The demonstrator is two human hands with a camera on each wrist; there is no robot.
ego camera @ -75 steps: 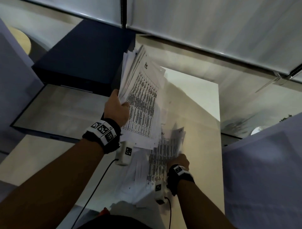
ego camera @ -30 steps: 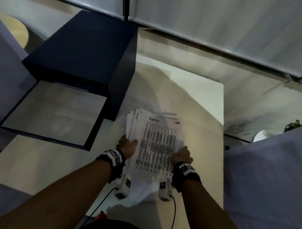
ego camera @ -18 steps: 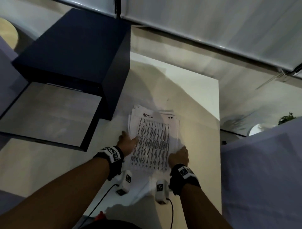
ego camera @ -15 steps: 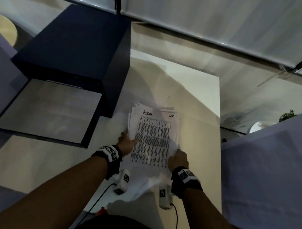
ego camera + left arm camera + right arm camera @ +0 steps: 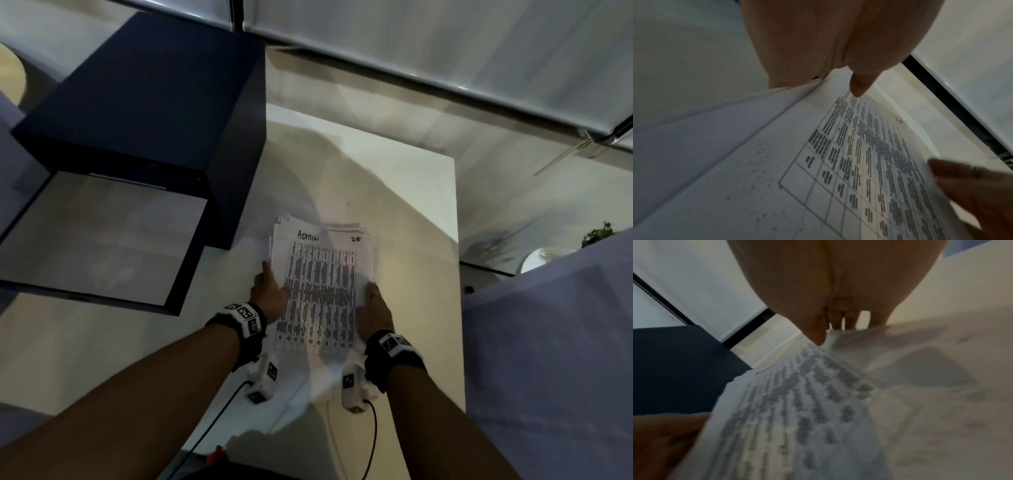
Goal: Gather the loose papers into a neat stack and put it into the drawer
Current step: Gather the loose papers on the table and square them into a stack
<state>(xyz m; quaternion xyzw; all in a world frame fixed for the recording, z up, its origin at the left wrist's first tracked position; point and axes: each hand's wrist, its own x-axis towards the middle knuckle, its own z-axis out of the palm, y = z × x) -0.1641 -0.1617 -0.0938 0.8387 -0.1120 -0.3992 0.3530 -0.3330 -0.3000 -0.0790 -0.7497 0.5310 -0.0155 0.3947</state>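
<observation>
The left hand's fingers (image 5: 265, 270) lie straight and together along the left edge of the stack of papers (image 5: 322, 291), with the thumb (image 5: 859, 86) laid on the top sheet. The left hand (image 5: 270, 294) presses flat against that edge and does not curl round it. The right hand's fingers (image 5: 372, 291) are also straight and close together, set against the stack's right edge; one of them wears a ring. The right hand (image 5: 375, 311) lies flat there, its thumb (image 5: 817, 335) touching the paper.

The stack lies flat on the white table (image 5: 411, 205), between the two hands. Its top sheet carries a printed table with handwriting above it. The far edges of the sheets are slightly fanned, and some paper sticks out unevenly at the near end, under the wrists.

To the left of the stack, touching the table's left side, stands a dark blue cabinet (image 5: 137, 113). Its drawer (image 5: 96, 240) is pulled out toward the near side, well apart from the papers.

Both wrists wear black bands with small white cameras.
</observation>
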